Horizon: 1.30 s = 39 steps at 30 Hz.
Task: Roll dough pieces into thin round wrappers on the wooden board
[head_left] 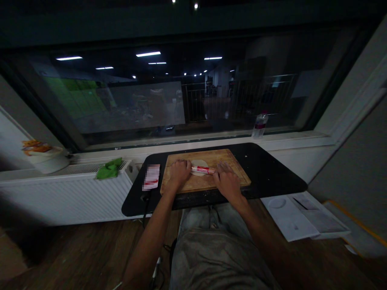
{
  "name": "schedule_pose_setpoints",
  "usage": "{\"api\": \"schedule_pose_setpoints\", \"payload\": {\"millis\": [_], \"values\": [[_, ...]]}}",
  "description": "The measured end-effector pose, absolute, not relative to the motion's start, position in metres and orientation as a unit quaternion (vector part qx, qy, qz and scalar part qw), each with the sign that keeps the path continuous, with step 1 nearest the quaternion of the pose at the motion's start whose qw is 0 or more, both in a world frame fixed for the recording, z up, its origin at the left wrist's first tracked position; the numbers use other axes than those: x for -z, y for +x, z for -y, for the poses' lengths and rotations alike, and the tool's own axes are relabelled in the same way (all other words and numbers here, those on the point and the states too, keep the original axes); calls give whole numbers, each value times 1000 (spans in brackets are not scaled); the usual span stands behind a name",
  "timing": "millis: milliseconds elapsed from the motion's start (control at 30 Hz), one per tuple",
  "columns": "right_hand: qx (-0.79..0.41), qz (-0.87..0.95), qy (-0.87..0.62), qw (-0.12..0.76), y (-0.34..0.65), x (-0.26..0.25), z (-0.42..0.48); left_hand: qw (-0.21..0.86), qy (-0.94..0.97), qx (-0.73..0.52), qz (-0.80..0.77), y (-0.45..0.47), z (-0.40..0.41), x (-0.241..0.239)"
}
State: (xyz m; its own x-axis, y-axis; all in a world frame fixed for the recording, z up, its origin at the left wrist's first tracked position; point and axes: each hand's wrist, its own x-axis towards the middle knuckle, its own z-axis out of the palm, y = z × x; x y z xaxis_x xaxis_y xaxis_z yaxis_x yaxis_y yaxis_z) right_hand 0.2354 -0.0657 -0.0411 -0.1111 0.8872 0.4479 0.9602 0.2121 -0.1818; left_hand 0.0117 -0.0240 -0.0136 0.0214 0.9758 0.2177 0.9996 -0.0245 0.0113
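Note:
A rolling pin with a red-and-white label or wrapper lies across a thin, pale, round piece of dough. My left hand is closed over the pin's left end, and my right hand closes over its right end. The middle of the pin shows between them. Both ends of the pin are hidden under my fingers. Beneath the dough is a wooden cutting board with a groove along its edge.
The board rests on a black table. Left of it lies a pink-and-white packet, partly pixelated. A bottle stands on the windowsill. A green cloth lies on the radiator. White box parts are low at the right.

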Motion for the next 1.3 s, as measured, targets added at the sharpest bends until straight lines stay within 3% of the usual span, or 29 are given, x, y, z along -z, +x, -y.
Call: {"api": "schedule_pose_setpoints", "payload": {"millis": [300,833,1300], "values": [[89,750,-612,233,236,39,46,80,-723,64,683,11,28,13],[66,758,-633,141,227,6,-16,80,-714,67,692,15,34,9],[60,745,-648,142,234,11,25,62,-674,89,731,16,29,13]]}}
